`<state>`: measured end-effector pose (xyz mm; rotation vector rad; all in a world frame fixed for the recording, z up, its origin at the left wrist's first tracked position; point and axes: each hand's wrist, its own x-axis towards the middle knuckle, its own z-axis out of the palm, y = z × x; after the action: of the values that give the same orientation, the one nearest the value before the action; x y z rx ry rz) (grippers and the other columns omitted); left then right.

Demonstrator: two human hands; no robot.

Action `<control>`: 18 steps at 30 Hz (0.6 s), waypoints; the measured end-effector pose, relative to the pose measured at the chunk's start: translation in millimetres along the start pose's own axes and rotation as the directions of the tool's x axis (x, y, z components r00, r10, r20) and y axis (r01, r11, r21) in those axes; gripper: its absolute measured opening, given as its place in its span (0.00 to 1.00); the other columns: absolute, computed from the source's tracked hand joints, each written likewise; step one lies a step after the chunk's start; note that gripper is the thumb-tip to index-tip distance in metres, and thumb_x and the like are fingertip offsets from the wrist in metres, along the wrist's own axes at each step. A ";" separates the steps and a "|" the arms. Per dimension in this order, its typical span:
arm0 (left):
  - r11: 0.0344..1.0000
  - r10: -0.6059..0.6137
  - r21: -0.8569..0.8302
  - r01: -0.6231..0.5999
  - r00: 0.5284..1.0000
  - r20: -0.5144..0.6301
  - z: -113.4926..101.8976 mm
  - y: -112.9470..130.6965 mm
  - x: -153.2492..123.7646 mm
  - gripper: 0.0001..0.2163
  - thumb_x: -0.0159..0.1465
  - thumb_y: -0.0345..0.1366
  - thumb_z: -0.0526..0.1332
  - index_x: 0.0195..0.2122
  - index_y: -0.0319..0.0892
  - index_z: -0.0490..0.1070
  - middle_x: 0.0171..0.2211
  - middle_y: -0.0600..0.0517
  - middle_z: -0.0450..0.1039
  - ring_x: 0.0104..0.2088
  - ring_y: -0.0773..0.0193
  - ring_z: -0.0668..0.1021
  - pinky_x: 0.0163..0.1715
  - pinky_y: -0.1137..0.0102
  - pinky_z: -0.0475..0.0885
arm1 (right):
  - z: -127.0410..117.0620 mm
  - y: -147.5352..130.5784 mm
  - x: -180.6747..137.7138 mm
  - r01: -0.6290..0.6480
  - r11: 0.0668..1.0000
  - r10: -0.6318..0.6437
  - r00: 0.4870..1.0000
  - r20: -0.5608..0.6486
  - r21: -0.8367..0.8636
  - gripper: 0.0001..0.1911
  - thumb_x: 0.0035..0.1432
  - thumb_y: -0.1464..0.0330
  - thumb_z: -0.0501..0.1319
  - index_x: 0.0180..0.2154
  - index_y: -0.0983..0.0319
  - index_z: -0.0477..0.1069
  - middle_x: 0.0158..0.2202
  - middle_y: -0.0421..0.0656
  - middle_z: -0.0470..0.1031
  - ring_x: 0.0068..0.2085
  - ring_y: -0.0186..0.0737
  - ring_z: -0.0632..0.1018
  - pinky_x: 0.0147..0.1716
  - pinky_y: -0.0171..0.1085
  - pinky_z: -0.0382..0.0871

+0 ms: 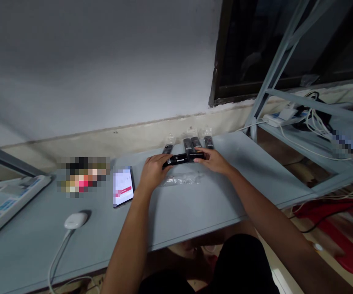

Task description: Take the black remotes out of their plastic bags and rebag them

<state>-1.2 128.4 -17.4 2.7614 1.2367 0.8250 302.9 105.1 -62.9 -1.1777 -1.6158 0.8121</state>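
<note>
A black remote (181,159) is held crosswise near the desk's (195,212) far edge, its ends gripped by the curled fingers of the left hand (153,171) and right hand (215,160). Other remotes (196,143) are lined up just behind it. A clear bag (181,179) is laid just in front, and a phone (123,187) to the left.

The grey table (225,196) bears black remotes (208,142) along its far edge, a clear plastic bag (181,179) just nearer, a phone (123,187) further left, and a white corded puck (76,220) near-left.
</note>
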 end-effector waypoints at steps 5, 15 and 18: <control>1.000 -0.001 -0.029 0.001 1.000 -0.003 2.2 -3.3 -0.3 0.18 0.69 0.37 0.67 0.60 0.49 0.76 0.57 0.46 0.80 0.56 0.49 0.81 0.59 0.51 0.74 | 0.4 -1.3 0.5 -0.051 0.990 0.043 0.997 0.061 0.133 0.34 0.51 0.58 0.77 0.59 0.59 0.78 0.45 0.47 0.83 0.40 0.42 0.81 0.45 0.43 0.77; 0.999 0.032 -0.038 -0.031 0.999 0.011 3.7 -2.9 0.0 0.17 0.69 0.37 0.67 0.59 0.49 0.76 0.57 0.46 0.80 0.56 0.49 0.81 0.59 0.51 0.75 | -2.6 -2.3 -0.1 -0.061 0.997 0.059 0.997 0.057 0.039 0.30 0.50 0.57 0.76 0.54 0.58 0.79 0.30 0.37 0.72 0.28 0.36 0.71 0.30 0.37 0.69; 0.999 0.023 -0.038 -0.022 1.000 0.015 3.8 -2.3 -0.4 0.17 0.69 0.37 0.67 0.59 0.49 0.76 0.57 0.46 0.80 0.56 0.48 0.81 0.59 0.50 0.75 | -1.5 -2.1 0.8 -0.046 0.998 0.044 0.998 0.052 0.052 0.29 0.49 0.59 0.75 0.53 0.59 0.79 0.34 0.39 0.73 0.28 0.34 0.69 0.29 0.35 0.66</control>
<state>-1.3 130.5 -21.3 2.7519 1.1770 0.8177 303.5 105.1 -60.3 -1.1678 -1.6041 0.9150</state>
